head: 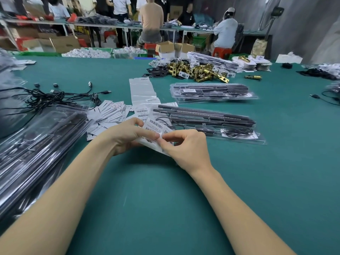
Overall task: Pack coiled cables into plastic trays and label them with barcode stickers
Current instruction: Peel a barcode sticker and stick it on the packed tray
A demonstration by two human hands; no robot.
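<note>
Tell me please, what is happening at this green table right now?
A person is working with a sheet of barcode stickers. The left hand holds the sheet, and the right hand pinches at its edge, apparently peeling one sticker off. Just beyond the hands lies a packed plastic tray with dark bars and a coiled cable inside. More packed trays lie farther back, loose black cables lie on the left, and a spent backing strip lies in the middle.

Green table point(147, 199) open w/ tray stacks point(36, 144) left, packed tray point(211, 122) ahead
</note>
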